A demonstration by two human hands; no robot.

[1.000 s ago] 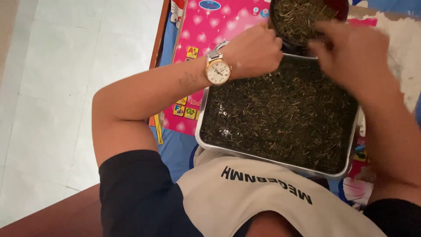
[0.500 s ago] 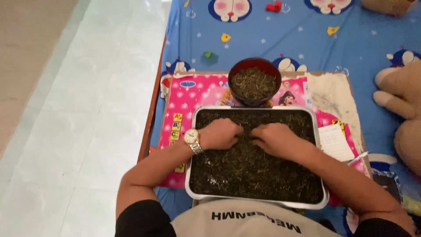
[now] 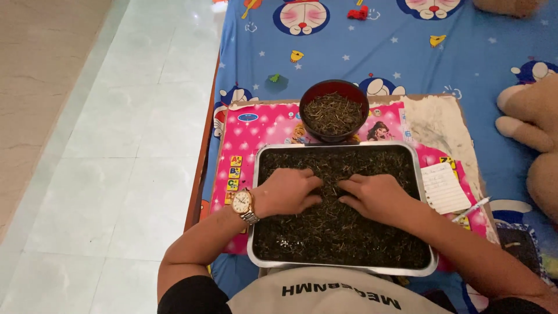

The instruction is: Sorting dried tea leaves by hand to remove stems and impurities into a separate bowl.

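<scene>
- Head view, nearest edge: the person's light shirt with dark lettering fills the bottom of the frame, both forearms reaching forward from it.
- Metal tray: rectangular, rounded corners, set directly in front of the person; filled edge to edge with dark dried leaves.
- Left hand: palm down on the leaves near the tray's middle, fingers curled into the heap. Whether it pinches anything cannot be told; the fingertips are buried. A round gold-toned wristwatch sits on that wrist, at the tray's left rim.
- Right hand: palm down just beside the left, fingers bent onto the leaves, fingertips near the other hand's. Nothing is seen clasped.
- Pink play mat: lies under the tray, with cartoon figures and a column of small coloured squares along its left edge.
- Right of the tray: a small white lined paper with handwriting, and a white pen just beyond its lower corner.
- Dark round bowl: touching the tray's far rim, part filled with the same leaves.
- Brown board: whitish worn patch, beneath the mat at far right.
- Blue cartoon-print sheet: covers the surface beyond; a tan plush toy lies at the right edge.
- Pale tiled floor at left.
</scene>
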